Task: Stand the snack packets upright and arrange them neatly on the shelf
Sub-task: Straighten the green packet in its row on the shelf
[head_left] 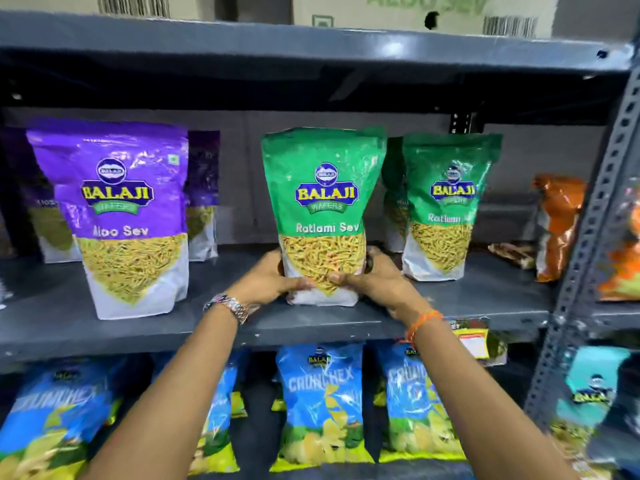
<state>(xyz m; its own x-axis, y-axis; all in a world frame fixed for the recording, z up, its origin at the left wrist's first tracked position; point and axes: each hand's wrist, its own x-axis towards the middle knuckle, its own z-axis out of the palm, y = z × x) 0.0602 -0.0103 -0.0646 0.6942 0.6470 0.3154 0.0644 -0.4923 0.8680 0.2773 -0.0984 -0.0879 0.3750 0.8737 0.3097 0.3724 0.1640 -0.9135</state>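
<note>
Hands meet at the foot of a green Ratlami Sev packet [323,209], which stands upright near the front edge of the grey metal shelf [242,323]. The left hand [268,280] wraps the packet's lower left corner and the right hand [372,280] wraps its lower right corner; the fingers [337,278] of both are curled and clenched on the white bottom part of the pack, thumbs pressed against its front. A beaded watch band [230,306] sits on the left wrist and an orange thread [422,322] on the right wrist.

Just to the right and further back stands a second green packet [446,206] of the same kind, upright, with another partly hidden behind it. To the left, well apart from the held pack, a purple Aloo Sev packet [130,216] stands upright near the front, and more purple packs show behind it on either side. At the far right of the same shelf an orange packet [557,226] stands upright beside the perforated upright post [588,216], with a small dark brown pack lying flat near it.

On the shelf below, blue Crunchex packets [322,403] stand in a row. Cardboard boxes [415,8] rest on the shelf above.
</note>
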